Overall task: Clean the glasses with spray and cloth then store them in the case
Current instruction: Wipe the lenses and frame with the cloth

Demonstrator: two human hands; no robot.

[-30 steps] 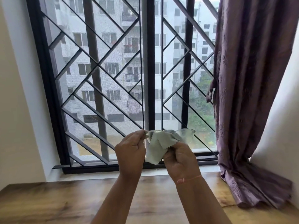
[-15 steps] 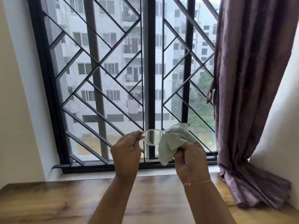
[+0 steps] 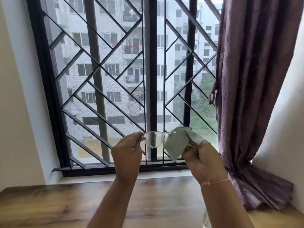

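Observation:
Clear-framed glasses (image 3: pixel 153 139) are held up in front of the window at chest height. My left hand (image 3: pixel 127 153) pinches the left end of the frame. A pale green cloth (image 3: pixel 176 142) is wrapped over the right lens, and my right hand (image 3: pixel 203 159) grips the cloth around that lens. The left lens is bare and see-through. No spray bottle or case shows in the head view.
A wooden table top (image 3: pixel 49 206) runs below my arms. Behind stands a window with a black metal grille (image 3: pixel 148 79). A purple curtain (image 3: pixel 251 96) hangs at the right and bunches onto the table's right end.
The cloth has shifted from the middle of the glasses onto the right lens, baring the left lens. Both hands have moved slightly apart and the glasses sit a little higher.

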